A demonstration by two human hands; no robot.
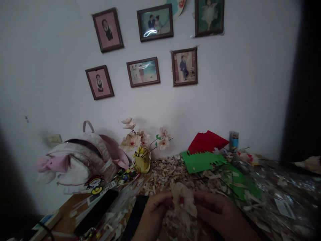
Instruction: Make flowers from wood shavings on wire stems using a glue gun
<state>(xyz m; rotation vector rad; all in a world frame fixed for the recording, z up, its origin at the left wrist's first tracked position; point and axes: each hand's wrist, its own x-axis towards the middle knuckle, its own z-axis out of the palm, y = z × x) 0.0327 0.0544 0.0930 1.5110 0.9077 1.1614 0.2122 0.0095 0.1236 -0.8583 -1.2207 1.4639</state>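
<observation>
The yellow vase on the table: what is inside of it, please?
Thin dark stems of pale artificial flowers rise from the yellow vase. Their lower ends, and anything else inside, are hidden by the vase wall.

The left hand (pixel 157 208) and right hand (pixel 215 211) cover much of the pale flower (pixel 183 201), hiding how its base is held. The far-right framed photo (pixel 209 16) is cut off by the top edge. The trinkets (pixel 126 175) beside the yellow vase (pixel 142 163) are too small to tell, as is the print on the white label (pixel 284 208) on the plastic sheet (pixel 276 180).
</observation>
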